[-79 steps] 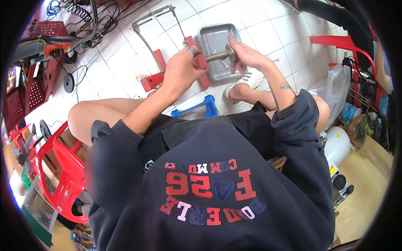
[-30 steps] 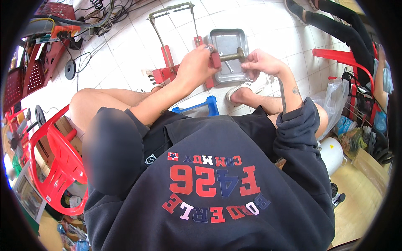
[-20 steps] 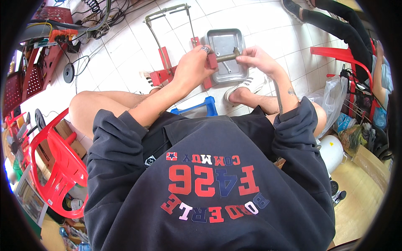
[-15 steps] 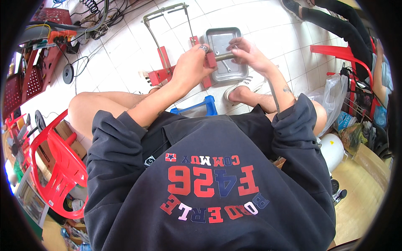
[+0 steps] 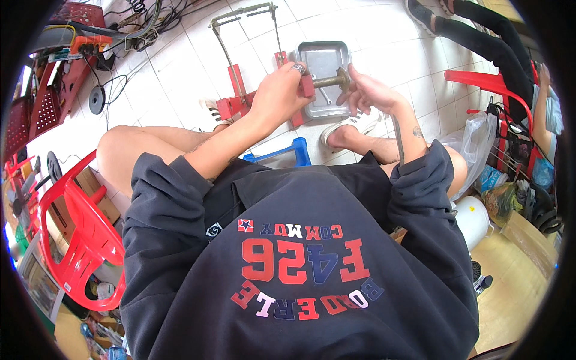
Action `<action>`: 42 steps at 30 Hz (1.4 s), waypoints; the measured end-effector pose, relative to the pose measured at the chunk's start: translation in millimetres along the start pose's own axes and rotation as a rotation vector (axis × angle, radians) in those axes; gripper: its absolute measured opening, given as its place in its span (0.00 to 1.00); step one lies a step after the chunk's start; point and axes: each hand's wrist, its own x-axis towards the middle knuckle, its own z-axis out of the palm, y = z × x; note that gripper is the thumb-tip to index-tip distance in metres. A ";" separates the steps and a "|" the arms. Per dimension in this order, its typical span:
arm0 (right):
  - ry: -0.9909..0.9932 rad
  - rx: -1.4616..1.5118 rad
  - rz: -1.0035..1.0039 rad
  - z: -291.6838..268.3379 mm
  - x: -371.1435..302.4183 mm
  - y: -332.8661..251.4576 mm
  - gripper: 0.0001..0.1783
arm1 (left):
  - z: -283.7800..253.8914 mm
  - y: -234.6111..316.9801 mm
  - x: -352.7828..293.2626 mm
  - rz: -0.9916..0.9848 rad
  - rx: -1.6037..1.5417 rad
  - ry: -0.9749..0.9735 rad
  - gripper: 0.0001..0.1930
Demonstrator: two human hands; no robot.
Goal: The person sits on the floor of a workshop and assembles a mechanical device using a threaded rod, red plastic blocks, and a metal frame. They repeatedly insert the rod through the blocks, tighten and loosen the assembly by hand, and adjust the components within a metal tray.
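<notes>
My left hand (image 5: 277, 90), a ring on one finger, is closed around a red metal frame (image 5: 231, 108) held above the floor. A thick threaded screw (image 5: 326, 82) sticks out of the frame to the right and ends in a brass-coloured knob (image 5: 342, 79). Beside that knob is my right hand (image 5: 375, 95), its thumb raised and its fingers apart; whether a fingertip touches the knob I cannot tell. Under the screw lies a grey metal tray (image 5: 322, 45) with a wrench (image 5: 326, 95) in it. A bent metal rod bracket (image 5: 240, 14) extends from the frame's far side.
A small blue stool (image 5: 300, 150) stands between my legs. Red plastic chairs (image 5: 75, 240) are at left and right. Cables (image 5: 159, 36) and a perforated red rack (image 5: 51, 111) fill the far left. Another person's legs (image 5: 480, 36) reach in at the far right.
My right hand has come off the screw's end, moving slightly right and down, so the knob now shows. My left hand stays on the red frame.
</notes>
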 end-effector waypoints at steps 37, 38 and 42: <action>0.161 -0.058 -0.520 13.9 4.0 -0.1 0.31 | 4.7 -3.9 0.4 0.021 0.010 0.026 0.26; 0.161 -0.052 -0.521 15.5 7.2 1.3 0.32 | 3.7 -4.3 1.0 0.011 0.003 -0.001 0.27; 0.111 0.089 -0.288 13.2 12.2 3.9 0.35 | 3.0 -2.0 1.1 0.003 0.029 -0.016 0.28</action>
